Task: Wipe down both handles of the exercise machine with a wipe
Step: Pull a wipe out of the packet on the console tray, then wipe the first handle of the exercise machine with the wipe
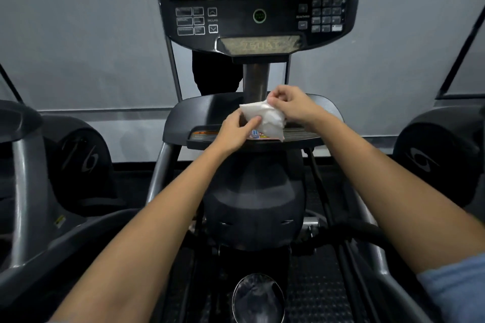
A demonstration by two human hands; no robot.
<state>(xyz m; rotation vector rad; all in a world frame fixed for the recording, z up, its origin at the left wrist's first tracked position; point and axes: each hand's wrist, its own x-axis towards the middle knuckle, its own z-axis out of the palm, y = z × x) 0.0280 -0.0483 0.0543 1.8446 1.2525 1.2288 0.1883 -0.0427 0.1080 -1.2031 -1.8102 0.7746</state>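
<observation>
A white wipe [265, 119] is held up over the tray [301, 136] of the exercise machine, below its console [258, 8]. My right hand [292, 103] pinches the wipe's top edge. My left hand [236, 131] holds down a small colourful wipe packet [256, 135] that lies on the tray, thumb against the wipe. The wipe hangs crumpled between both hands. Two silver side bars of the machine run down at the left [160, 170] and right [367, 215]; the handle grips are not clearly in view.
The machine's dark housing [253, 202] fills the middle below my arms. A lined bin [258, 299] sits on the rubber floor in front. Other machines stand close at the left [31, 178] and right [441, 155]. A grey wall lies behind.
</observation>
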